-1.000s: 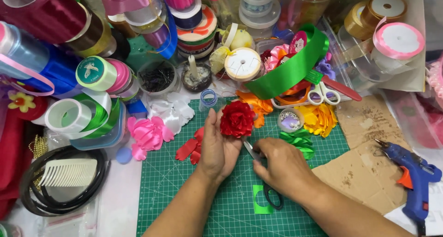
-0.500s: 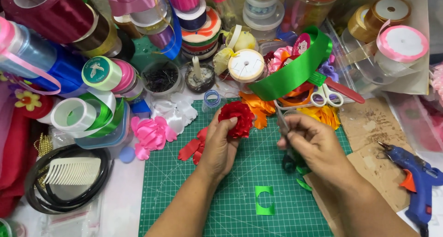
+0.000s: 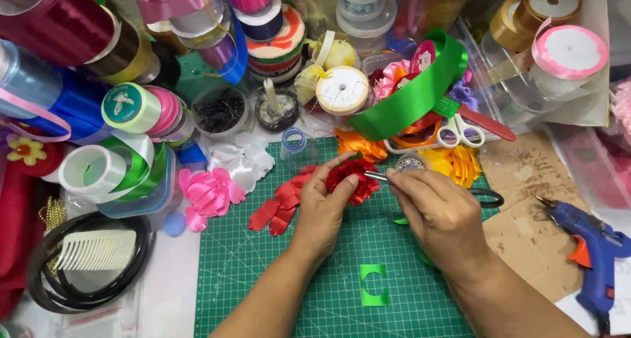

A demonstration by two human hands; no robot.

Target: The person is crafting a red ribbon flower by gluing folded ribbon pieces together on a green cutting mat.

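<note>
Left hand (image 3: 323, 210) cupped around a red ribbon flower (image 3: 351, 180), thumb and fingers curled on its left side, holding it just above the green cutting mat (image 3: 276, 279). Right hand (image 3: 439, 213) closed on black-handled scissors (image 3: 460, 194), fingers wrapped over the handles, one black loop sticking out to the right; thin metal tips laid against the right edge of the flower. Whether the blades stand open or closed: cannot tell.

Just left of the left hand, a strip of red ribbon petals (image 3: 279, 206) lying on the mat, touching the hand's edge. Near the wrists, a small folded piece of green ribbon (image 3: 373, 284) flat on the mat. Farther left, a pink ribbon flower (image 3: 207, 193) at the mat's edge, and beyond it a white ribbon flower (image 3: 240, 159).

Far of the hands, an orange ribbon flower (image 3: 358, 144) and a yellow ribbon flower (image 3: 457, 164), with white-handled scissors (image 3: 460, 131) beside a wide green ribbon loop (image 3: 411, 95). Further back, a crowd of ribbon spools (image 3: 131, 108) in many colours.

To the right, a brown cardboard sheet (image 3: 526, 206) and on its right edge a blue glue gun (image 3: 595, 252) with an orange trigger. At the near left, a cream comb (image 3: 95, 249) lying inside black hoops (image 3: 39, 272).
</note>
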